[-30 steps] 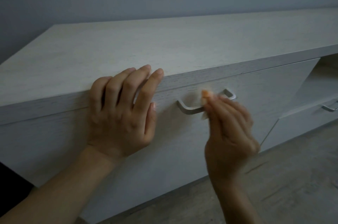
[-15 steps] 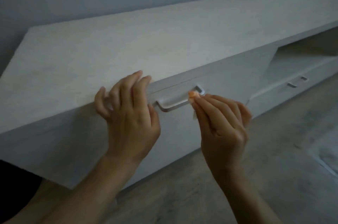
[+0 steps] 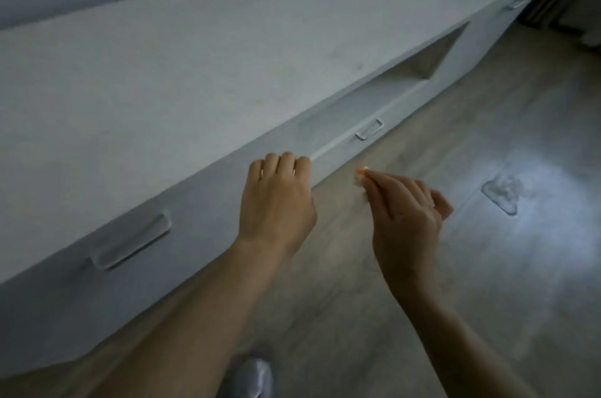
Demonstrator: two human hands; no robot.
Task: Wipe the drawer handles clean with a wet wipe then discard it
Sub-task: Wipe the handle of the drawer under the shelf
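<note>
While pinched by right hand at its fingertips, wet wipe judged soft, limp, light, best held bunched; left hand with fingers curled together against cabinet edge.

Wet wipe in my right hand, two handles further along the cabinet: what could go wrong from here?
The wet wipe is a tiny wad pinched by the fingers of the right hand over the floor, so it may drop. So small a wad may clean only part of the middle handle. The far handle sits at the end of the cabinet, easy to skip.
</note>
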